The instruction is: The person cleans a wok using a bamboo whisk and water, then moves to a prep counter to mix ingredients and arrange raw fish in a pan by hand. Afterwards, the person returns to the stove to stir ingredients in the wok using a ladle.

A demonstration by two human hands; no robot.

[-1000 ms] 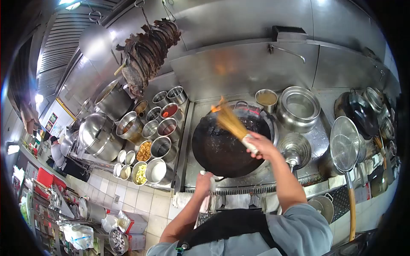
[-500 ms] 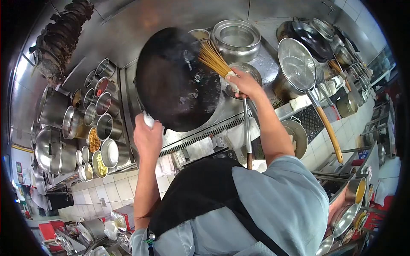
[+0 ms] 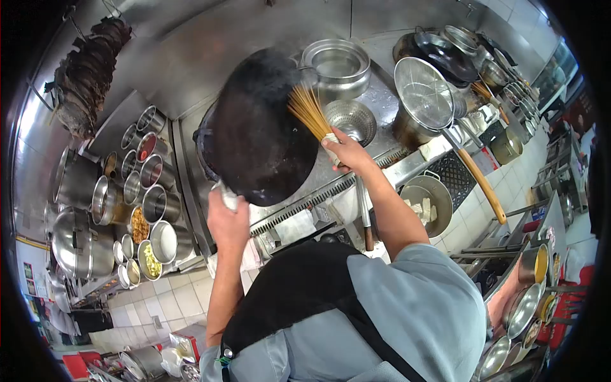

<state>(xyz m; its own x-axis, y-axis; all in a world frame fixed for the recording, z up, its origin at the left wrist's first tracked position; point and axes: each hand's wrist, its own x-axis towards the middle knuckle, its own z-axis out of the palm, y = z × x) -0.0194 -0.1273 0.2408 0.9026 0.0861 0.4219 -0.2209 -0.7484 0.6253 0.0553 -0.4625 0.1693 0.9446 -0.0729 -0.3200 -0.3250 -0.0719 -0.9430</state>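
A large dark wok (image 3: 261, 140) stands tilted over the stove, with steam at its far edge and a wet shine near its front rim. My left hand (image 3: 229, 219) is closed around a white cloth (image 3: 224, 192) at the wok's near left rim; any handle beneath is hidden. In my right hand (image 3: 347, 153) is a bamboo wok brush (image 3: 309, 113), gripped at its pale wrapped end. Its splayed bristles point toward the wok's right side. Just beyond that hand, a perforated ladle (image 3: 351, 121) rests on the stove top.
A metal pot (image 3: 337, 73) stands behind the ladle. To the right, a mesh strainer (image 3: 423, 95) lies over a container, its wooden handle (image 3: 480, 184) sticking out. Several seasoning tins (image 3: 159, 207) line the left side. A pot with white pieces (image 3: 439, 191) sits front right.
The wok has tilted and shifted, showing the burner rim at its left. Less liquid glints inside it, and steam is thicker. My right hand has drawn the brush slightly nearer, uncovering the ladle.
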